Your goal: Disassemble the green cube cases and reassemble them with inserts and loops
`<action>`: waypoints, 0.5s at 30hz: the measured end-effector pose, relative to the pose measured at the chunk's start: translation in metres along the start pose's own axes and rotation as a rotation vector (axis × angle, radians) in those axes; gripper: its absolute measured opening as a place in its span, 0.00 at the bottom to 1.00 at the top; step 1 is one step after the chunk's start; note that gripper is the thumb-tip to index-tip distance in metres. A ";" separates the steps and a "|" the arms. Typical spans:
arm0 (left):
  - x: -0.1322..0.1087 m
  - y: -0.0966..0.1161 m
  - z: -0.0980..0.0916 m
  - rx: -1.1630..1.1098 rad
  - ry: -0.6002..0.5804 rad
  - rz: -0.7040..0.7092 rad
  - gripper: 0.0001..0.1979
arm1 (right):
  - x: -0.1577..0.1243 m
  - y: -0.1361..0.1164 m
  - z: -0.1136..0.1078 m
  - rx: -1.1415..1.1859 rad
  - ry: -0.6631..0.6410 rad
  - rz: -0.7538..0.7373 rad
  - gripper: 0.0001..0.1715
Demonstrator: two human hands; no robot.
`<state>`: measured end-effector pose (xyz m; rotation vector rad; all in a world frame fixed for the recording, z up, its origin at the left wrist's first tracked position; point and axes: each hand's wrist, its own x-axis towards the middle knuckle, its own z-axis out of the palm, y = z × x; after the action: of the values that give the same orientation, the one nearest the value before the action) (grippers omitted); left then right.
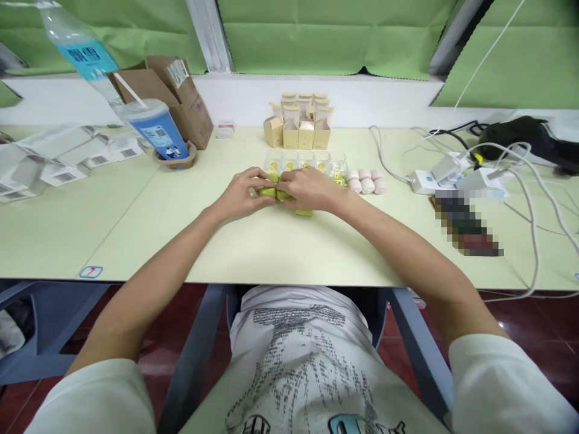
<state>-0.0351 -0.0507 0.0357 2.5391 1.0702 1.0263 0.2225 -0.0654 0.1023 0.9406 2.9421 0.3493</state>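
My left hand (244,194) is closed, thumb and fingers around a small yellow-green block (268,192). Right beside it my right hand (312,188) curls its fingers over another yellow-green piece (283,196), and the two hands nearly touch. Part of a further yellow-green piece (304,213) shows below the right palm. Just behind the hands stands a row of clear plastic containers (306,161) with yellow markings. To the right of them sit several pale pink, rounded pieces (367,185). My fingers hide much of the green pieces.
Small open cardboard boxes (298,134) stand by the wall. At left are a tilted blue cup (160,134), a brown carton (192,111), a large bottle (88,57) and white boxes (66,172). A power strip (427,182), cables and a blurred-out object (465,226) lie at right.
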 end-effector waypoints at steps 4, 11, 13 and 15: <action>0.001 -0.002 0.000 0.000 -0.011 -0.014 0.19 | 0.001 -0.002 0.002 -0.010 0.010 0.012 0.24; 0.001 -0.001 0.001 -0.016 -0.005 -0.031 0.19 | 0.003 -0.004 0.000 -0.021 -0.007 0.014 0.23; 0.001 -0.001 0.002 -0.022 0.000 -0.029 0.19 | 0.002 -0.003 -0.002 -0.007 -0.018 0.024 0.23; 0.001 -0.001 0.003 -0.023 0.004 -0.025 0.19 | 0.001 -0.002 -0.004 0.014 -0.027 0.028 0.22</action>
<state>-0.0334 -0.0487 0.0340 2.5007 1.0820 1.0317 0.2198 -0.0672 0.1062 0.9805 2.9141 0.3144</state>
